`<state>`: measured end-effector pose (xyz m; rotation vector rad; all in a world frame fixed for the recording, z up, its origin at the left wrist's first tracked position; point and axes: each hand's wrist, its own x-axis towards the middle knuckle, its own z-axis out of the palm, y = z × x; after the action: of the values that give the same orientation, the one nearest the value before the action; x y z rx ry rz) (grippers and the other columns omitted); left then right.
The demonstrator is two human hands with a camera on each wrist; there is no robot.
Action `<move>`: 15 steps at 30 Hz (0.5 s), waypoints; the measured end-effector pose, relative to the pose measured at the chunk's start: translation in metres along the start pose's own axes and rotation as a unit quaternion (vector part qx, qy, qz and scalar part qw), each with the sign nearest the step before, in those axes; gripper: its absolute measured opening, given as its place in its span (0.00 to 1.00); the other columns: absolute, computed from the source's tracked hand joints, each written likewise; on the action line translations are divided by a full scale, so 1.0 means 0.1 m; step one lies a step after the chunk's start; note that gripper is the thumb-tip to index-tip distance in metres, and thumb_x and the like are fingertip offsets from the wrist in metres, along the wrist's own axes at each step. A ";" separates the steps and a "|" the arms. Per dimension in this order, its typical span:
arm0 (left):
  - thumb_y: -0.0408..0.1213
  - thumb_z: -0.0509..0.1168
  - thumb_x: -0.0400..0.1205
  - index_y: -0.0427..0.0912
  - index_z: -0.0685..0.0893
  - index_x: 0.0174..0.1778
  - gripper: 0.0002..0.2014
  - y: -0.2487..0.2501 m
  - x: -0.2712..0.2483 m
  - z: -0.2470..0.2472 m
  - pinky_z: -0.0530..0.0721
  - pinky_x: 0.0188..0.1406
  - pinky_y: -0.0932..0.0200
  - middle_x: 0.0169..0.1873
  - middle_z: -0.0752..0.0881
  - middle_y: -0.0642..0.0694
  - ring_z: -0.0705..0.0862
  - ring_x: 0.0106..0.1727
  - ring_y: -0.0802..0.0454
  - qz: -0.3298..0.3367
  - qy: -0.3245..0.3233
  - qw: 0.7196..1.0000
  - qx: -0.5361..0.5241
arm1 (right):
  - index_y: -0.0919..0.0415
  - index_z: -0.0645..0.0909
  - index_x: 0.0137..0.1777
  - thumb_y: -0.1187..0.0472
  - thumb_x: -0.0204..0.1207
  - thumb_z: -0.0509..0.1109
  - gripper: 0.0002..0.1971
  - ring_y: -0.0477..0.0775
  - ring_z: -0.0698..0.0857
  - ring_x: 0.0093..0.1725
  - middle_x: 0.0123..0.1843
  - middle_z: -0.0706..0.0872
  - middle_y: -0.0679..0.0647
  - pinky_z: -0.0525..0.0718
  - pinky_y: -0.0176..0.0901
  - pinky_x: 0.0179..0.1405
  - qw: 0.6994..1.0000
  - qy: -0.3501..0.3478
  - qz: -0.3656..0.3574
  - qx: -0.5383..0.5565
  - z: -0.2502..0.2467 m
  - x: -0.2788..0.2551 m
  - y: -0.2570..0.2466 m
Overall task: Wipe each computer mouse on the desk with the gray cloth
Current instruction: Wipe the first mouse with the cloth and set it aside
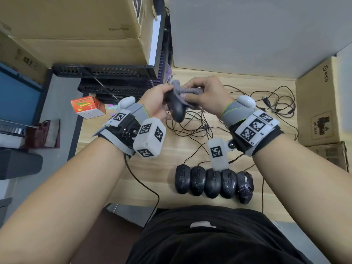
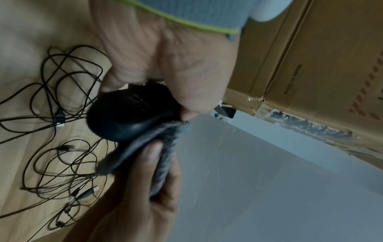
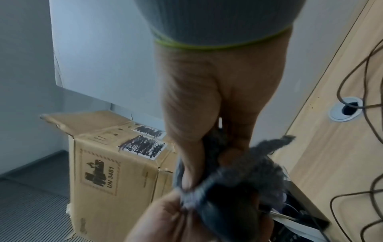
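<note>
hands [image 1: 182, 98] blurred, cloth [image 1: 187, 91] hiding mouse [image 1: 176, 109] front

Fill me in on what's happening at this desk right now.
A person is cleaning computer mice. The left hand holds a black mouse up above the desk, and the right hand grips the gray cloth and rubs it against that mouse. Five more black mice lie side by side in a row at the near edge, their cables tangled farther back.
</note>
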<state>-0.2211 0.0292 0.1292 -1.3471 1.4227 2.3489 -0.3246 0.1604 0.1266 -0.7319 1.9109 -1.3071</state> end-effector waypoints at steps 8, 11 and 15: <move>0.44 0.67 0.88 0.44 0.75 0.57 0.10 0.00 0.03 -0.02 0.91 0.50 0.31 0.53 0.85 0.41 0.87 0.52 0.40 0.022 0.008 0.999 0.036 | 0.50 0.85 0.39 0.50 0.61 0.82 0.12 0.56 0.89 0.44 0.39 0.89 0.48 0.89 0.57 0.49 0.997 0.036 -0.011 -0.069 -0.06 0.05 -0.01; 0.46 0.68 0.87 0.42 0.76 0.60 0.14 0.05 0.01 -0.01 0.91 0.46 0.32 0.56 0.86 0.39 0.88 0.54 0.39 0.035 0.032 0.998 0.036 | 0.46 0.82 0.34 0.48 0.58 0.83 0.12 0.50 0.84 0.40 0.37 0.86 0.46 0.87 0.51 0.46 0.993 0.015 -0.028 -0.118 -0.05 0.03 -0.05; 0.46 0.68 0.87 0.35 0.75 0.69 0.21 0.11 0.03 -0.07 0.91 0.44 0.29 0.64 0.86 0.34 0.88 0.61 0.33 0.043 0.060 0.997 0.006 | 0.47 0.82 0.31 0.53 0.55 0.87 0.14 0.53 0.85 0.40 0.40 0.88 0.51 0.85 0.45 0.38 0.981 -0.041 -0.016 -0.188 0.00 -0.06 -0.03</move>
<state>-0.2234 0.0166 0.1330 -1.4751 1.5562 2.3427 -0.3209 0.1645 0.1309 -0.9910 2.1109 -0.9239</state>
